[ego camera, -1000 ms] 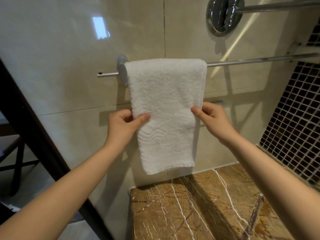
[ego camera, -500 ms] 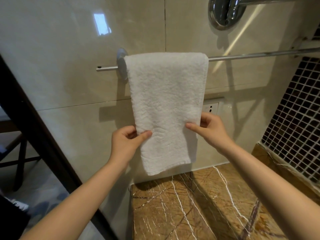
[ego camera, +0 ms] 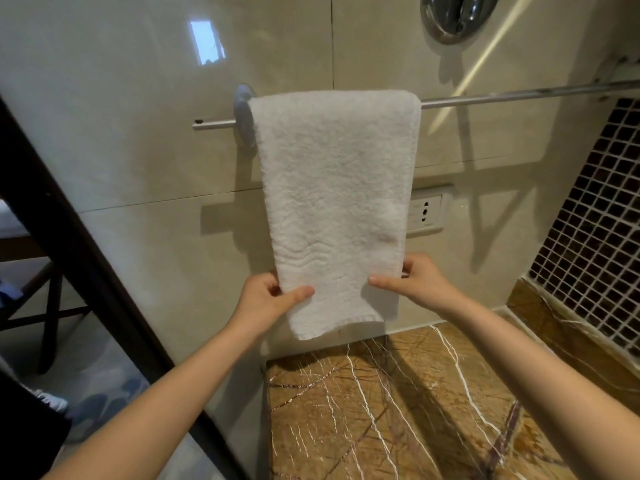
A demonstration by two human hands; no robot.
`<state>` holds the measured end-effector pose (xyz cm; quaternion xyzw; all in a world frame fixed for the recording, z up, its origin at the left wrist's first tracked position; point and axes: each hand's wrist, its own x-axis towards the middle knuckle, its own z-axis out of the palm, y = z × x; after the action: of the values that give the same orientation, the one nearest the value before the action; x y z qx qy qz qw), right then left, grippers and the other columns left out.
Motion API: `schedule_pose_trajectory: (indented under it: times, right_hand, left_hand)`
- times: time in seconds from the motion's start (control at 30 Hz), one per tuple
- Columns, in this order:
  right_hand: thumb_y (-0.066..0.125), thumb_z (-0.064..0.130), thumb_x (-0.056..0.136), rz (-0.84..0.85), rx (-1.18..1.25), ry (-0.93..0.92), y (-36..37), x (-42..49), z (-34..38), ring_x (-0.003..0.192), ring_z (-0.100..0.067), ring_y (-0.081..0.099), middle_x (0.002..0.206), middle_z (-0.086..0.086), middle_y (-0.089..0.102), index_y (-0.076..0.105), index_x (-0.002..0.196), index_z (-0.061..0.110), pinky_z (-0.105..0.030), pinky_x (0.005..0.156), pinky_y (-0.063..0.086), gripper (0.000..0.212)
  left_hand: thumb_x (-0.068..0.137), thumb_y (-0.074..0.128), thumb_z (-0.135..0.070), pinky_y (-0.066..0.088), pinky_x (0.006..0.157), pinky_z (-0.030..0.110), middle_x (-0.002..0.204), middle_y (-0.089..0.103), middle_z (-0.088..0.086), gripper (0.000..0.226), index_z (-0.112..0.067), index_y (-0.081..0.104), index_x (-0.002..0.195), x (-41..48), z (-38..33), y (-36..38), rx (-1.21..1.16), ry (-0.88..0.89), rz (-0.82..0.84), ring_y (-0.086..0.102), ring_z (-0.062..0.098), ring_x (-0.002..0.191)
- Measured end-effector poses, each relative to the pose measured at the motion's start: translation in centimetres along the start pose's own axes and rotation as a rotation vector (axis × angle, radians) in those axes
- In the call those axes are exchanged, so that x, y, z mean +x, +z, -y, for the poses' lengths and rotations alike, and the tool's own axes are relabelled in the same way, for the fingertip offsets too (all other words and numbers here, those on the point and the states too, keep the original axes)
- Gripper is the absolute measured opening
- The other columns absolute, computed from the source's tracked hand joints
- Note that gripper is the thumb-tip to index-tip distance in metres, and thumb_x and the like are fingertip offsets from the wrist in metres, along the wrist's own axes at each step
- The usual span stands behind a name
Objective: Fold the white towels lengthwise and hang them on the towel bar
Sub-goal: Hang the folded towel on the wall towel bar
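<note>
Glossy beige wall tiles [ego camera: 138,98] carry a bright window reflection [ego camera: 206,42] and slanting streaks of light. A white socket [ego camera: 424,211] sits in the wall. Dark mosaic tiling [ego camera: 595,237] covers the right-hand wall. Below lies a brown, white-veined marble worktop [ego camera: 398,410]. At left stand a dark frame [ego camera: 69,254] and wooden furniture legs [ego camera: 48,306].
</note>
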<state>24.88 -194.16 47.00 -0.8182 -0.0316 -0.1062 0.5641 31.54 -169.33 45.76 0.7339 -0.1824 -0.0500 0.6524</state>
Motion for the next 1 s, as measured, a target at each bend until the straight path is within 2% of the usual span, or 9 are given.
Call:
schedule_pose_trajectory:
  times: [0.07,0.27,0.4,0.47,0.57,0.67,0.73,0.87,1.0]
  right_hand:
    - [0.07,0.025,0.082,-0.003,0.01,0.013,0.4,-0.2,-0.8,0.076,0.001,0.069,0.078,0.02,0.072,0.069,0.083,0.027,-0.013,0.063,0.052,0.003]
    - [0.067,0.019,0.085,-0.007,-0.019,0.035,0.7,-0.2,-2.1,0.084,-0.001,0.069,0.089,0.013,0.071,0.07,0.086,0.024,-0.018,0.073,0.055,0.006]
    - [0.068,0.02,0.085,-0.021,-0.025,0.057,0.6,-0.5,-3.0,0.082,0.002,0.069,0.086,0.016,0.071,0.069,0.086,0.026,-0.015,0.07,0.054,0.007]
    - [0.07,0.019,0.082,-0.011,-0.018,0.062,0.6,-0.6,-3.3,0.083,0.001,0.069,0.086,0.016,0.072,0.068,0.087,0.028,-0.015,0.069,0.054,0.01]
    - [0.077,0.017,0.075,0.024,-0.072,0.081,0.6,-0.7,-3.6,0.081,0.007,0.067,0.084,0.021,0.069,0.064,0.087,0.034,-0.013,0.066,0.054,0.024]
    - [0.08,0.02,0.072,0.026,-0.116,0.104,0.7,-0.9,-4.3,0.085,0.005,0.067,0.087,0.023,0.068,0.062,0.088,0.039,-0.018,0.075,0.054,0.031]
    - [0.081,0.021,0.071,0.028,-0.147,0.114,1.0,-1.1,-4.7,0.09,0.0,0.066,0.097,0.016,0.069,0.062,0.09,0.039,-0.022,0.081,0.053,0.033]
    - [0.081,0.021,0.072,0.053,-0.15,0.142,1.3,-1.3,-5.0,0.092,-0.003,0.067,0.1,0.011,0.07,0.065,0.09,0.034,-0.028,0.085,0.055,0.028]
    - [0.076,0.029,0.078,0.071,-0.155,0.143,1.2,-1.2,-5.3,0.097,-0.01,0.068,0.105,0.006,0.071,0.067,0.099,0.025,-0.036,0.09,0.055,0.024]
  left_hand:
    - [0.074,0.075,-0.007,0.053,0.06,0.014,0.076,0.071,-0.015,0.016,-0.019,0.069,0.082,-0.3,0.8,0.1,0.008,-0.02,0.038,0.07,0.002,0.075]
    - [0.075,0.075,-0.007,0.055,0.065,0.016,0.085,0.07,-0.008,0.016,-0.018,0.069,0.084,-0.2,2.1,0.4,0.038,-0.061,0.055,0.07,0.003,0.077]
    - [0.073,0.076,-0.009,0.055,0.067,0.016,0.087,0.07,-0.008,0.018,-0.019,0.069,0.086,-0.3,2.8,1.0,0.068,-0.086,0.07,0.069,0.003,0.081]
    - [0.073,0.077,-0.01,0.054,0.065,0.014,0.086,0.069,-0.011,0.018,-0.019,0.069,0.086,-0.3,2.9,1.2,0.069,-0.081,0.056,0.069,-0.001,0.077]
    - [0.07,0.079,-0.01,0.053,0.063,0.011,0.083,0.068,-0.017,0.024,-0.024,0.068,0.085,0.0,2.9,1.2,0.089,-0.074,0.073,0.067,-0.006,0.075]
    - [0.065,0.083,-0.013,0.052,0.065,0.01,0.08,0.067,-0.02,0.028,-0.027,0.067,0.083,0.1,3.2,1.0,0.155,-0.088,0.087,0.067,-0.005,0.076]
    - [0.062,0.085,-0.015,0.054,0.068,0.013,0.083,0.069,-0.016,0.03,-0.025,0.068,0.085,0.1,3.5,0.8,0.179,-0.098,0.08,0.068,0.0,0.081]
    - [0.061,0.086,-0.015,0.053,0.072,0.014,0.084,0.07,-0.016,0.03,-0.025,0.069,0.083,-0.1,4.1,0.4,0.191,-0.093,0.088,0.068,-0.002,0.082]
    - [0.067,0.082,-0.012,0.052,0.075,0.012,0.088,0.069,-0.017,0.027,-0.026,0.069,0.086,-0.5,5.1,0.1,0.21,-0.124,0.189,0.066,-0.004,0.086]
